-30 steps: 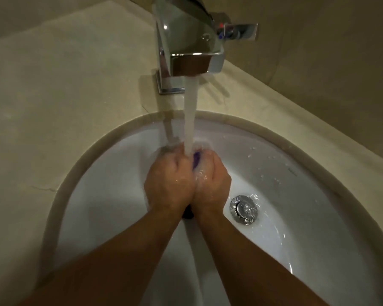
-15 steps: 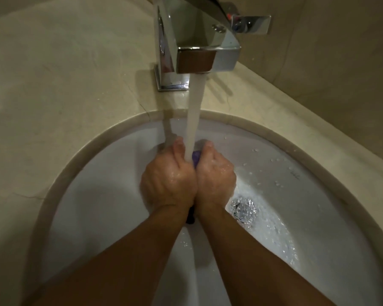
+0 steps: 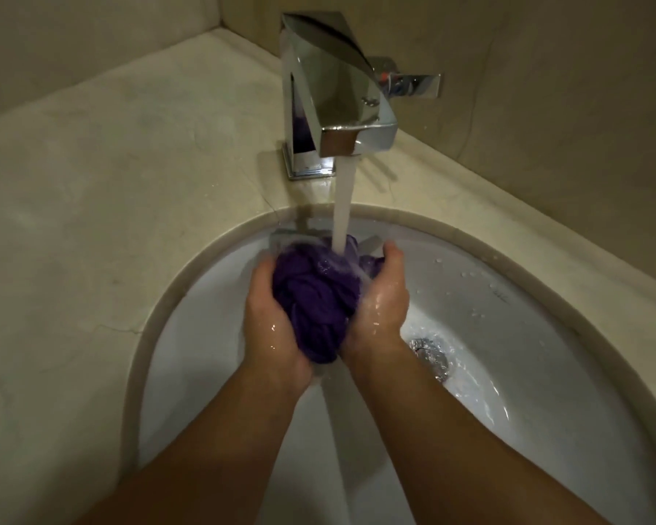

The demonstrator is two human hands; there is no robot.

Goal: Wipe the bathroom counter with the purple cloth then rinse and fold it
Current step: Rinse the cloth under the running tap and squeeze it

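Two bare forearms reach in from the near edge over the white sink (image 3: 205,354). The left hand (image 3: 267,316) and the right hand (image 3: 385,301) are cupped facing each other, half closed, fingers curled around the sides of the purple cloth (image 3: 315,297), which sits bunched into a wet, knotted wad between the palms, held above the bowl. Both hands are wet. Just right of the right wrist, water swirls at the drain (image 3: 430,352). Further back, the stream (image 3: 343,206) falls onto the far top of the wad, near the right fingertips. It comes from the square chrome faucet (image 3: 338,108), whose lever (image 3: 413,85) points right. The beige counter (image 3: 110,183) wraps around the sink, with droplets on its right side.

The step in hand looks like the rinse. To do it well, the wad likely needs loosening so water reaches the inner folds, not only the outer skin. Turning it under the stream and squeezing in between should flush it through. Holding it low over the bowl would limit splashes onto the wiped counter. A firm wring should come before folding
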